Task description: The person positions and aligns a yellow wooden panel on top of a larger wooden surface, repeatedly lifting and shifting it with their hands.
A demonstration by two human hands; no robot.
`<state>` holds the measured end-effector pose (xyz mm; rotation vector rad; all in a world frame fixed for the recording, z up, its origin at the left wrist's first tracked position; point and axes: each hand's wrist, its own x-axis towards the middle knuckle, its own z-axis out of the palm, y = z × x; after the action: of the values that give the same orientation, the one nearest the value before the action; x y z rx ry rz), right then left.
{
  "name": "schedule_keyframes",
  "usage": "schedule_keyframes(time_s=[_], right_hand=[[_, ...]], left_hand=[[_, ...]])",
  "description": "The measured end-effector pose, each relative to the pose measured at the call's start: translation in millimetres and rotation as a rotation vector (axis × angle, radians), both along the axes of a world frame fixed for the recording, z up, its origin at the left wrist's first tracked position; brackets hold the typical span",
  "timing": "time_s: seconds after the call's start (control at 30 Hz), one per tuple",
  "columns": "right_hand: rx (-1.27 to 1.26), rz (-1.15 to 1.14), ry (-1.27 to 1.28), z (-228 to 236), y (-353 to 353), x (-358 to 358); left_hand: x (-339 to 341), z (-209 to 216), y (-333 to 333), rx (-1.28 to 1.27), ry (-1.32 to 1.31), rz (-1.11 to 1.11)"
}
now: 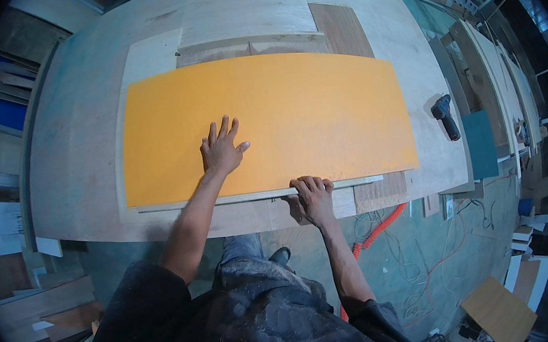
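A wide orange panel [321, 111] lies flat across the worktable, on top of pale boards. My left hand [221, 154] rests on its surface left of the middle, fingers spread and holding nothing. At the panel's near edge, my right hand [316, 200] has its fingers curled over the edge; the thumb and underside of this grip are hidden. A thin pale strip [236, 198] shows along that same edge, passing beneath the right hand.
Behind the panel, wooden boards [342, 28] lie on the large pale worktable [74, 139]. A cordless drill [444, 118] sits toward the right edge. An orange coiled hose [382, 231] and thin cables are on the floor. Stacked boards [480, 80] stand at right, offcuts [39, 306] at left.
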<state>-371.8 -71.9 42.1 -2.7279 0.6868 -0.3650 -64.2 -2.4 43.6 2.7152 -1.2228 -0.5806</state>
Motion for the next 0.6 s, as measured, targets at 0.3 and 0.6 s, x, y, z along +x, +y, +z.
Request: schedule_keyframes(time_s=[0.3,0.6], right_hand=[[-0.046,-0.005,0.025,-5.7,-65.1,63.8],[-0.093,0.014,0.010,-5.9,-124.9,123.2]], left_hand=[[60.8,4.6,-64.2,-0.039,0.003,0.008],[118.9,9.0,-125.3,-0.016,0.039,0.012]])
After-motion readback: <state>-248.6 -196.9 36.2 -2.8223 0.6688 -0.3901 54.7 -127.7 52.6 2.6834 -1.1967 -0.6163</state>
